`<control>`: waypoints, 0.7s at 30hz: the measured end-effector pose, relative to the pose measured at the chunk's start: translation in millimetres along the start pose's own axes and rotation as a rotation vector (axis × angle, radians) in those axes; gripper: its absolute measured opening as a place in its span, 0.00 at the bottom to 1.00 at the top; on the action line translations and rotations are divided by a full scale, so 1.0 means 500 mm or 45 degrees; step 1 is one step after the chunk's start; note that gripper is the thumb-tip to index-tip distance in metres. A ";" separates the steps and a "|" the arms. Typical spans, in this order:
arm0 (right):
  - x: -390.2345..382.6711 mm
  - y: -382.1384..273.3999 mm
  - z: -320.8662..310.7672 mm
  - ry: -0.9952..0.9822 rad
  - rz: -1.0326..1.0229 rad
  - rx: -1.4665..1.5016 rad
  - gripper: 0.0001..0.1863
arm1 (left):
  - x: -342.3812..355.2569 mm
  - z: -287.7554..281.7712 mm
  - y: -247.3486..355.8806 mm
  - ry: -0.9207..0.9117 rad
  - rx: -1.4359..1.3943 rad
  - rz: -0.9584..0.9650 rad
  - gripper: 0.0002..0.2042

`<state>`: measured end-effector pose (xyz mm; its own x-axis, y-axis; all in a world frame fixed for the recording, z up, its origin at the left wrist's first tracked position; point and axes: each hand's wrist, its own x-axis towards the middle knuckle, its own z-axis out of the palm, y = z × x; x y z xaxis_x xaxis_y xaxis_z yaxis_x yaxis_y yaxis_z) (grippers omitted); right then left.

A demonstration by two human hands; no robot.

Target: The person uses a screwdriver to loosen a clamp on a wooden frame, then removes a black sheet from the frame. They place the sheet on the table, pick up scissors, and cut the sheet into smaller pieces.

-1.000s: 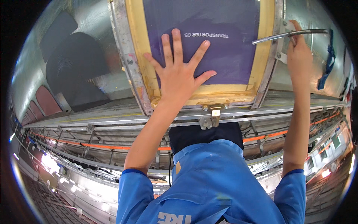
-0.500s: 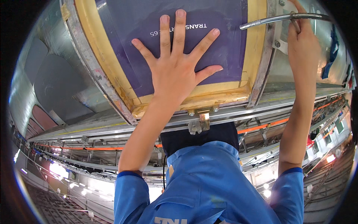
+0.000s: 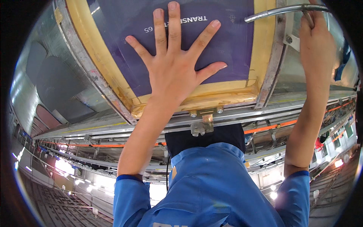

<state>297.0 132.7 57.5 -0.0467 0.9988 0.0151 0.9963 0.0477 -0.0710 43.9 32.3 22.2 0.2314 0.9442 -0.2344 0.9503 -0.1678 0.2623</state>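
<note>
A printing screen with purple mesh (image 3: 128, 45), a yellow taped border (image 3: 223, 92) and a metal frame (image 3: 270, 75) fills the upper part of the view. My left hand (image 3: 174, 70) lies flat on the mesh with its fingers spread, holding nothing. My right hand (image 3: 315, 45) is closed around a curved metal bar (image 3: 278, 10) at the screen's right edge. Both of my sleeves are blue.
A metal bracket with bolts (image 3: 202, 123) sits under the near edge of the frame. Long metal rails with an orange strip (image 3: 264, 126) run across below it. Grey rounded panels (image 3: 49, 87) stand to the left. Bright lights (image 3: 64, 166) show at the lower left.
The screen and both hands now look larger and nearer. My left hand has slid a little further up the mesh, still flat. My right hand has stayed on the bar.
</note>
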 end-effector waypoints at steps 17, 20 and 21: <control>0.010 0.045 0.018 -0.130 0.006 -0.289 0.22 | -0.033 -0.023 -0.071 -0.070 -0.144 -0.195 0.35; 0.014 0.016 0.002 -0.207 0.066 -0.269 0.22 | -0.036 -0.012 -0.080 -0.022 -0.070 -0.134 0.35; 0.012 0.024 0.005 -0.188 0.025 -0.263 0.22 | -0.034 -0.022 -0.076 -0.089 -0.031 -0.146 0.35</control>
<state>308.3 139.5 54.2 -0.0224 0.9911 -0.1311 0.9900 0.0403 0.1354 1.4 25.8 26.7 0.1363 0.9347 -0.3283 0.9662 -0.0522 0.2524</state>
